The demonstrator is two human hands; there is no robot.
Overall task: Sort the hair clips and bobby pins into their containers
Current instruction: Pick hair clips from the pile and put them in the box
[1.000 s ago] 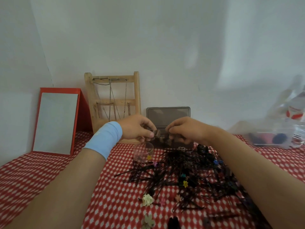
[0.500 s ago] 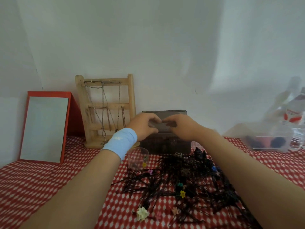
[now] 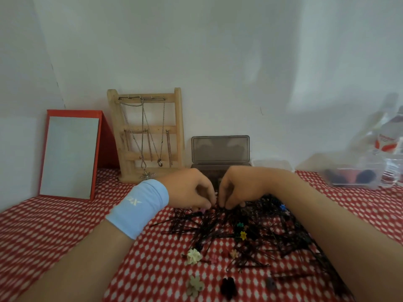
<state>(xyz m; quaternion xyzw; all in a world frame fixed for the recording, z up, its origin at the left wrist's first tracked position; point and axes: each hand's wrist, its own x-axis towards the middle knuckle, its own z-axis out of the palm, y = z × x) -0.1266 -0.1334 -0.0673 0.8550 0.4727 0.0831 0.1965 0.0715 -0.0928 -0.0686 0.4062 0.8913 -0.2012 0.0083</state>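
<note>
Oh, a pale blue wristband (image 3: 139, 207) with a small white logo sat snug behind the left hand (image 3: 189, 190), both forearms bare.

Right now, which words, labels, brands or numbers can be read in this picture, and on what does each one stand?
Nothing can be read for certain.
Wristband: a white logo mark, too blurred to read.
Bottle: a red and white label, too blurred to read.
No other text or numbers show.

Soft, even daylight; right edge blurred, wide-angle corners visibly warped.
</note>
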